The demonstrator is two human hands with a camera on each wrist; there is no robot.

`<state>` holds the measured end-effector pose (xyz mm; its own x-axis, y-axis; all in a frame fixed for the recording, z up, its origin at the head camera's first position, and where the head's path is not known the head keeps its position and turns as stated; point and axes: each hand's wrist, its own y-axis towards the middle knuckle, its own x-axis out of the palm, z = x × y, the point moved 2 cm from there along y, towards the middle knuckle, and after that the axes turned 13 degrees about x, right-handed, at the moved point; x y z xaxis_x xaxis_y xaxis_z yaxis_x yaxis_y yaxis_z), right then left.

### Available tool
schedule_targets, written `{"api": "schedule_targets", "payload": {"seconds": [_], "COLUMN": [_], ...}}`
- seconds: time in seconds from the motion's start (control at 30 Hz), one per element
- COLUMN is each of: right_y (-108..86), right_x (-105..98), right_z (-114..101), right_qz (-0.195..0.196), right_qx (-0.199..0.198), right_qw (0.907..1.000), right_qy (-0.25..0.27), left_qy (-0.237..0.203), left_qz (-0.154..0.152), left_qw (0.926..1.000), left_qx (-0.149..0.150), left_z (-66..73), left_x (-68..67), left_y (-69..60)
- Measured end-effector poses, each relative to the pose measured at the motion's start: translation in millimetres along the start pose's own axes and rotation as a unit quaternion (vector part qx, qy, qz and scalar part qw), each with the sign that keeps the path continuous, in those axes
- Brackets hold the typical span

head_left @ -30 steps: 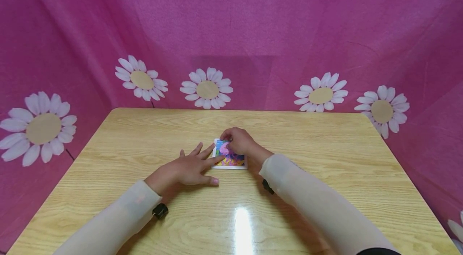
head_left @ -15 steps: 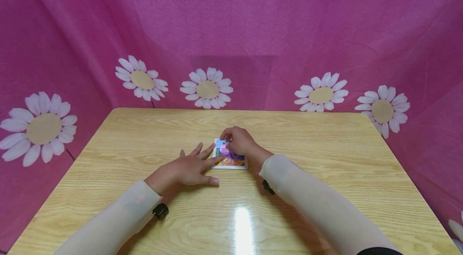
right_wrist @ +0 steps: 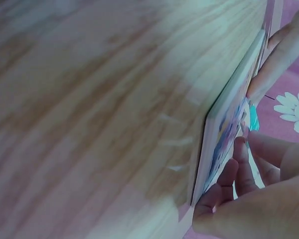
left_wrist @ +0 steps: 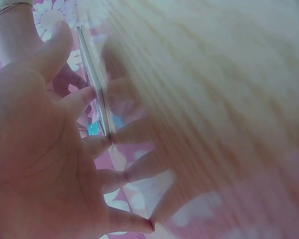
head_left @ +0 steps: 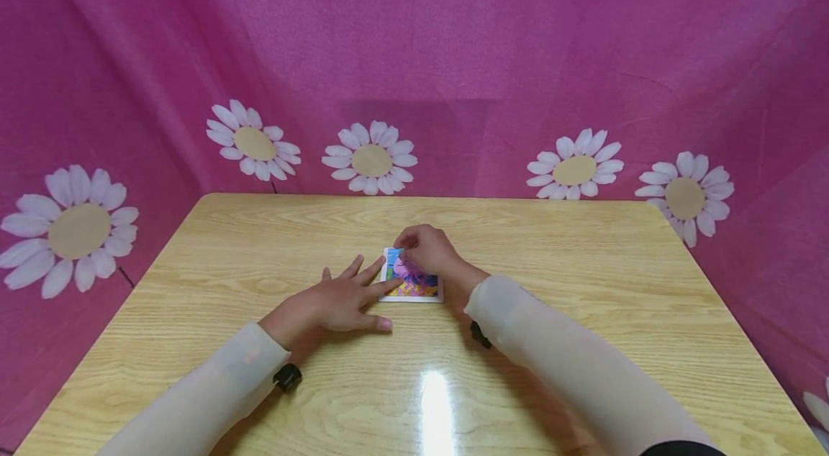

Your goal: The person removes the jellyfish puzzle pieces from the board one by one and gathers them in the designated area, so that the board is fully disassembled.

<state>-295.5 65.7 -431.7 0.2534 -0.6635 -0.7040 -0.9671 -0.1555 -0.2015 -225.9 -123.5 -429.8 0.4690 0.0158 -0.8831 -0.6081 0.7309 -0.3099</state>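
A small flat jigsaw puzzle [head_left: 417, 290] lies on the table, a bright picture with a pink figure inside a white frame. My left hand [head_left: 343, 301] is spread flat at its left side, with straight fingers touching the frame and picture. Over the puzzle's upper right part is my right hand [head_left: 429, 252], its fingers bent. In the right wrist view its thumb and fingertips pinch at a small teal-edged puzzle piece [right_wrist: 254, 118] standing up from the picture. Seen from the head, most of that piece is hidden by the right hand.
The light wooden table [head_left: 550, 247] extends around the puzzle, with a glare patch near the front. Behind it and at both sides hangs a pink curtain [head_left: 427, 46] with white daisies. A black wrist device [head_left: 287, 377] sits under the left sleeve.
My right fingers have shifted slightly over the puzzle's top area, and the pink part of the picture beneath them looks a little different. The left hand has stayed still.
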Motion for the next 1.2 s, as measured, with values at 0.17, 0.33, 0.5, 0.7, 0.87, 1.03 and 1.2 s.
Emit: {"api": "schedule_targets", "payload": {"seconds": [0.17, 0.33, 0.5, 0.7, 0.87, 1.03, 1.2], "right_y": [0.0, -0.3, -1.2, -1.8, -1.7, -2.3, -3.4], "right_x": [2, 3, -1, -6, -11, -18, -26], "right_z": [0, 0, 1, 3, 9, 19, 28], "right_qz": [0.005, 0.013, 0.017, 0.013, 0.012, 0.01, 0.007], "right_qx": [0.015, 0.025, 0.031, 0.046, 0.044, 0.041, 0.045], "right_qw": [0.9998, 0.9994, 0.9991, 0.9982, 0.9979, 0.9974, 0.996], "right_qy": [0.015, 0.018, 0.022, 0.037, 0.047, 0.059, 0.077], "left_qy": [0.006, 0.003, 0.004, 0.004, 0.004, 0.007, 0.002], "left_qz": [-0.001, -0.001, -0.001, 0.001, 0.003, 0.004, 0.002], "left_qw": [1.0, 1.0, 1.0, 1.0, 1.0, 1.0, 1.0], "left_qx": [0.002, 0.0, 0.001, 0.003, 0.004, 0.003, 0.001], "left_z": [-1.1, -0.2, 1.3, 1.0, -0.3, -0.6, 1.0], "left_x": [0.6, 0.2, -0.2, 0.3, 1.8, 2.5, 1.5], "left_y": [0.4, -0.2, -0.4, -0.5, 0.4, 0.4, 0.1]}}
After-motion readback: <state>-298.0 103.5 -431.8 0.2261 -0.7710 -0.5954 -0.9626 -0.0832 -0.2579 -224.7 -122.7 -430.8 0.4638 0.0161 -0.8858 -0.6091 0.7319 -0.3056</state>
